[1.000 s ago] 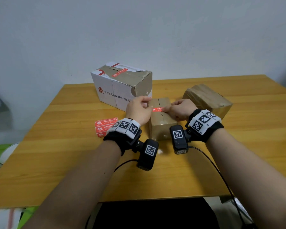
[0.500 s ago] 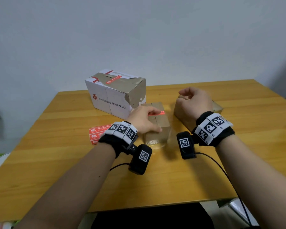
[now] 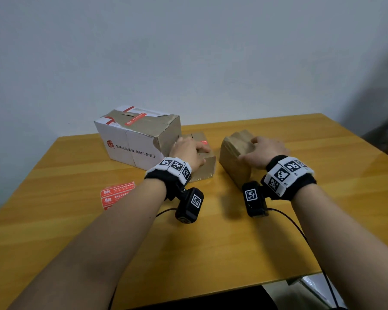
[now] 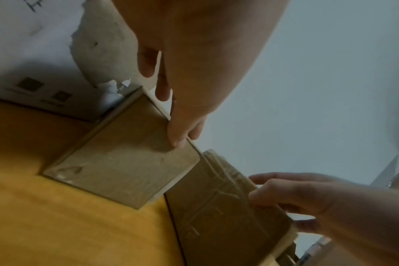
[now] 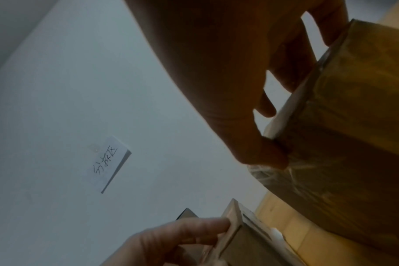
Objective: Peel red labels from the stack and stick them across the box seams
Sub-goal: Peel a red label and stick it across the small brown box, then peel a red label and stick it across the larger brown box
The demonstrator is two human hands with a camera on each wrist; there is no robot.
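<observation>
A small brown box (image 3: 203,170) sits in the middle of the table against the big white box (image 3: 130,142). A red label (image 3: 203,142) is stuck across its top seam. My left hand (image 3: 189,151) lies over this box, fingers on top and thumb (image 4: 177,138) on the near face. My right hand (image 3: 263,152) grips a tape-wrapped brown box (image 3: 232,159) to the right, fingers over its top and thumb (image 5: 262,154) at its near corner. The stack of red labels (image 3: 117,194) lies on the table left of my left forearm.
The white box carries red labels (image 3: 136,117) on its torn top. The wooden table (image 3: 211,242) reaches to a grey wall behind. Cables run from both wrist cameras toward the front table edge.
My right hand left the small box's label and moved right onto the taped box. My left hand stayed on the small box, which now sits closer to the white box.
</observation>
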